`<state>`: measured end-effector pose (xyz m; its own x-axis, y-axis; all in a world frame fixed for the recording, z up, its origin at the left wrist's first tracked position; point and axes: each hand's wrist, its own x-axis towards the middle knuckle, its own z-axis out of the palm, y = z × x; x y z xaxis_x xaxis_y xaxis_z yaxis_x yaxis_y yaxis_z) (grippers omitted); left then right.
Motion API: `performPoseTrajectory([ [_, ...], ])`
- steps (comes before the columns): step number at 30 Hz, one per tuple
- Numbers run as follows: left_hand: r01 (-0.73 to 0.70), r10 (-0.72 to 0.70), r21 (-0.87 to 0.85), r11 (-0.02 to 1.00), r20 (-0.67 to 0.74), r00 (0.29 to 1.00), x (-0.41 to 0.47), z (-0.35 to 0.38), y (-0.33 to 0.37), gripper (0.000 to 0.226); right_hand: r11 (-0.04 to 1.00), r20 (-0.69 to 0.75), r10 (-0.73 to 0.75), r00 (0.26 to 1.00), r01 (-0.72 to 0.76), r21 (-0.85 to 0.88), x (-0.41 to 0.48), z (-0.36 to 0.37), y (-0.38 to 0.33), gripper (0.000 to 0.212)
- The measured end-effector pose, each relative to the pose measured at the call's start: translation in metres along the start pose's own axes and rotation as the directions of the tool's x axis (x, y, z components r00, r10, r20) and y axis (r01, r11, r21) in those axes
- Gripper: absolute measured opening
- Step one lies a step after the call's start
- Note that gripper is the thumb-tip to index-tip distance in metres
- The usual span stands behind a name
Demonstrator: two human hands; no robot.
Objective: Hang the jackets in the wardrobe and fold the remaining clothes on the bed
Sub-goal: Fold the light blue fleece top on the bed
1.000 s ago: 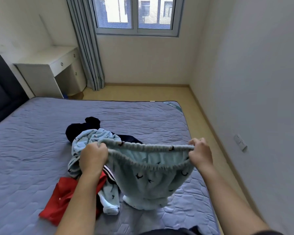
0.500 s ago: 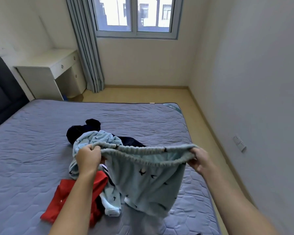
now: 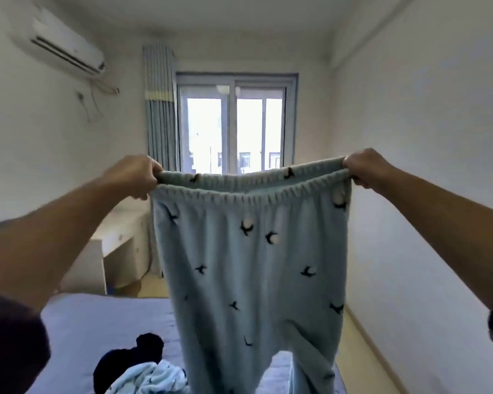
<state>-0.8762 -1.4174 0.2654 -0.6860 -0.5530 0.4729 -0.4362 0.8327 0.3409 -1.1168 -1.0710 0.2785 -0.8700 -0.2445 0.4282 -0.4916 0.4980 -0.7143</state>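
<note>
Trousers (image 3: 251,265): pale blue, fleecy, dotted with small dark bird shapes; both legs hang straight down and run out of view at the bottom.
Where: held up in the air over the bed (image 3: 97,322), between the person and the window (image 3: 234,123).
Waistband (image 3: 248,186): gathered elastic, pulled out wide and nearly level, its front and back edges slightly apart.
Left hand (image 3: 134,176): fingers curled tight round the left end of the waistband.
Right hand (image 3: 365,169): fingers curled round the right end in the same way.
Done so far: this looks like the shake-out before a fold; the pair is spread but has no fold in it yet.
Left to do: lay it flat and fold it, then deal with the dark garment (image 3: 128,362) and the crumpled light blue garment (image 3: 151,379) lying together on the bed. No wardrobe, jacket or folded stack is in view, so I cannot judge the hanging part.
Handling: soft and thick, so it will probably drape rather than hold a sharp crease.
</note>
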Motion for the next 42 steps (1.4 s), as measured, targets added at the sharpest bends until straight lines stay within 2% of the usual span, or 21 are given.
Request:
performPoseTrajectory([
  [2,-0.019,0.021,0.019,1.0,-0.137,0.99,0.018,-0.031,0.02,0.019,0.993,-0.092,-0.111,0.99,0.105,-0.062,0.016,-0.026,-0.034,0.016],
  [3,-0.024,0.032,0.06,0.998,-0.146,0.989,0.02,-0.036,0.027,0.014,0.982,-0.07,-0.143,0.987,0.132,-0.138,0.018,-0.031,-0.043,0.014],
  [5,-0.015,0.024,0.171,0.985,-0.051,0.998,0.013,-0.027,0.035,0.012,0.944,0.125,-0.07,0.99,0.106,-0.311,0.009,-0.025,-0.045,0.012],
  [6,-0.004,0.009,0.175,0.985,-0.026,1.0,0.01,-0.022,0.037,0.015,0.918,0.193,-0.017,0.981,0.092,-0.387,0.005,-0.021,-0.042,0.013],
  [11,0.029,-0.032,-0.126,0.992,-0.021,0.999,0.026,-0.028,0.054,0.022,0.867,0.232,-0.039,0.972,0.148,-0.475,0.004,-0.016,-0.046,0.021],
  [14,0.045,-0.04,-0.12,0.992,0.038,0.998,0.028,-0.032,0.06,0.022,0.826,0.39,-0.047,0.92,0.255,-0.502,0.002,-0.014,-0.044,0.038],
  [16,0.037,-0.035,-0.044,0.998,0.055,0.998,0.026,-0.034,0.061,0.022,0.83,0.451,-0.066,0.89,0.3,-0.469,-0.001,-0.012,-0.04,0.038],
  [18,0.022,-0.023,0.013,1.0,0.06,0.998,0.023,-0.034,0.061,0.024,0.869,0.464,-0.096,0.881,0.301,-0.393,-0.003,-0.011,-0.038,0.028],
  [22,-0.014,0.016,-0.018,1.0,0.156,0.988,0.022,-0.035,0.057,0.022,0.943,0.453,-0.135,0.881,0.255,-0.215,-0.003,-0.013,-0.028,0.015],
  [25,-0.045,0.045,-0.008,0.999,0.293,0.955,0.016,-0.035,0.056,0.016,0.958,0.412,-0.057,0.91,0.167,-0.235,0.002,-0.017,-0.025,0.016],
  [27,-0.102,0.075,0.07,0.992,0.308,0.948,0.013,-0.035,0.052,0.023,0.964,0.389,-0.012,0.921,0.114,-0.242,0.008,-0.022,-0.023,0.021],
  [29,-0.141,0.109,0.127,0.982,0.226,0.968,0.012,-0.038,0.043,0.031,0.991,0.439,-0.044,0.898,0.093,-0.093,0.013,-0.03,-0.018,0.026],
  [30,-0.155,0.135,0.097,0.983,0.189,0.973,0.013,-0.041,0.036,0.034,0.995,0.473,-0.096,0.876,0.095,0.028,0.015,-0.035,-0.014,0.027],
  [33,-0.184,0.192,-0.124,0.975,0.057,0.98,0.017,-0.048,0.009,0.036,0.917,0.491,-0.282,0.824,0.082,0.389,0.022,-0.048,0.006,0.032],
  [36,-0.32,0.294,-0.258,0.911,-0.137,0.946,0.014,-0.046,-0.006,0.045,0.824,0.501,-0.423,0.755,0.091,0.559,0.024,-0.053,0.015,0.033],
  [39,-0.461,0.439,-0.341,0.82,-0.143,0.887,0.01,-0.045,-0.01,0.057,0.839,0.499,-0.454,0.738,0.165,0.519,0.026,-0.056,0.018,0.04],
  [40,-0.514,0.503,-0.309,0.8,-0.123,0.856,0.009,-0.045,-0.011,0.063,0.873,0.505,-0.435,0.745,0.214,0.438,0.028,-0.057,0.018,0.045],
  [42,-0.603,0.607,-0.128,0.787,-0.01,0.795,0.008,-0.043,-0.012,0.065,0.923,0.535,-0.383,0.753,0.331,0.196,0.03,-0.057,0.016,0.051],
])
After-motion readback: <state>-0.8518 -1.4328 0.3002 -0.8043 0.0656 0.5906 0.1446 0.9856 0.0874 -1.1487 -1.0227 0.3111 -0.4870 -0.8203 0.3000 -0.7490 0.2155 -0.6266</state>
